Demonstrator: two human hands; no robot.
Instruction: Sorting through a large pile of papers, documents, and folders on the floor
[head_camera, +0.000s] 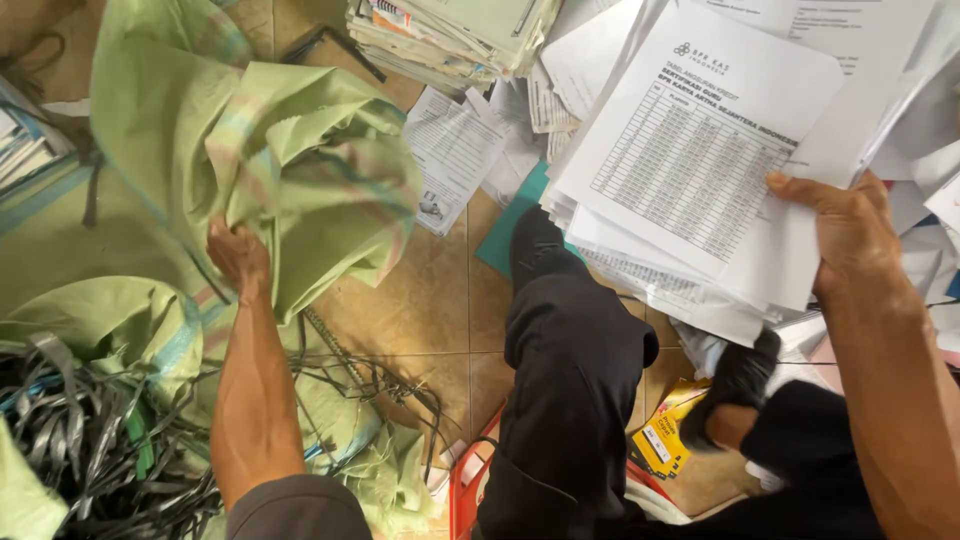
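Your right hand (850, 235) is clamped on a thick stack of white printed sheets (700, 170), the top one bearing a grey table, held above the tiled floor (420, 310). Your left hand (238, 255) grips the rim of a pale green woven sack (290, 150). A yellow labelled packet (665, 435) lies near your black-trousered knee. Dark plastic straps (90, 430) fill the floor's lower left corner.

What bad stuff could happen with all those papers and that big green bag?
The right hand pinches a thick stack of papers by one corner only, so sheets might slide out onto the tiled floor. The left hand holds just a fold of the green woven sack, which could sag shut. The black straps lying nearby could snag a foot.
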